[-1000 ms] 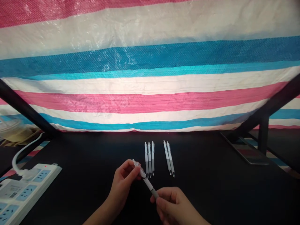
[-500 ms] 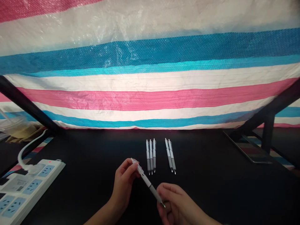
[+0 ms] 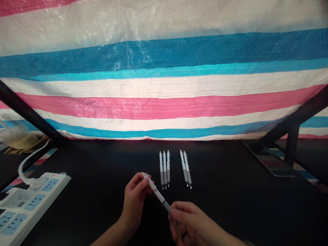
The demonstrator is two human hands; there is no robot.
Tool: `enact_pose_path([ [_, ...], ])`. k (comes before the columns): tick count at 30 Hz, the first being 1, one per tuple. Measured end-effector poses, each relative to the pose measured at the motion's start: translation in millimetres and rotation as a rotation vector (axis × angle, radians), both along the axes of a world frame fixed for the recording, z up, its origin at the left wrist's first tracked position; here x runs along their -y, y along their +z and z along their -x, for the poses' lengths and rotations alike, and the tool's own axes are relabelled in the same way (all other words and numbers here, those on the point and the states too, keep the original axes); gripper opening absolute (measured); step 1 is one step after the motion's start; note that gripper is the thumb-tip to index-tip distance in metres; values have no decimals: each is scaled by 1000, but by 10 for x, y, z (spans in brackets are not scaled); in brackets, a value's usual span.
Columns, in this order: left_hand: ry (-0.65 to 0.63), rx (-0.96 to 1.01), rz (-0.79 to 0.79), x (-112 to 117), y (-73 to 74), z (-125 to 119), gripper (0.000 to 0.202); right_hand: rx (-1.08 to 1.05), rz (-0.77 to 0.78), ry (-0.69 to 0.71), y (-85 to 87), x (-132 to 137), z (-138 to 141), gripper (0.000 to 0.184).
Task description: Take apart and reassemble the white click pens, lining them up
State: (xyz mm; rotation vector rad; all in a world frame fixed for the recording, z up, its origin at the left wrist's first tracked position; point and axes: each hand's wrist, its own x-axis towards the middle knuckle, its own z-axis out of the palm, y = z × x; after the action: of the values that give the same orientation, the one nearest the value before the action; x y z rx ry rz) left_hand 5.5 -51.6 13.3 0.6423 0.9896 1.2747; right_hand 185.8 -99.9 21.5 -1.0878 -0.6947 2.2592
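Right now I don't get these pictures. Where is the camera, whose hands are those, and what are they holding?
All these pictures come from one camera worn on a person's head. It looks forward and down, so you see about what the person sees. The hands are that person's own bare hands.

The left hand pinches the top part of a white pen, and the right hand holds its lower end.

On the black table lie more pens that look the same: a row of three pens and a row of two pens. Off to the left sits a white power strip. Behind everything hangs a big striped plastic sheet.
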Motion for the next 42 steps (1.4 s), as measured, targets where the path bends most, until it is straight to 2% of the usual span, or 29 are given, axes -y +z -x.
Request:
enact_pose_path([
  [5,12,9,-4,-3,-12,17,9,-10,47,19,0,1,-11,41],
  [9,25,18,-13,-4,-7,19,8,-32,28,-13,-4,-11,-17,29],
  [12,31,21,-17,-1,5,17,8,10,66,11,2,-18,-16,37],
  [16,30,11,-16,7,0,22,8,-15,53,-31,-7,-15,-10,27],
  [19,30,12,-17,15,-7,26,8,20,85,6,-21,-11,-9,35],
  [23,39,16,-11,22,6,20,9,37,77,-35,-16,1,-3,30],
  [26,46,22,-8,23,17,10,10,67,101,-24,-3,8,2,33],
  [29,55,29,-12,23,23,4,10,43,79,-45,3,8,-1,24],
  [33,62,34,-11,24,25,4,12,66,76,-21,8,7,-7,34],
  [36,66,45,-6,23,24,8,12,26,51,-45,21,6,-8,28],
  [40,71,44,-13,20,21,11,12,49,56,-31,25,-3,-17,34],
  [42,68,47,-14,18,20,9,12,23,21,-48,15,-6,-25,26],
])
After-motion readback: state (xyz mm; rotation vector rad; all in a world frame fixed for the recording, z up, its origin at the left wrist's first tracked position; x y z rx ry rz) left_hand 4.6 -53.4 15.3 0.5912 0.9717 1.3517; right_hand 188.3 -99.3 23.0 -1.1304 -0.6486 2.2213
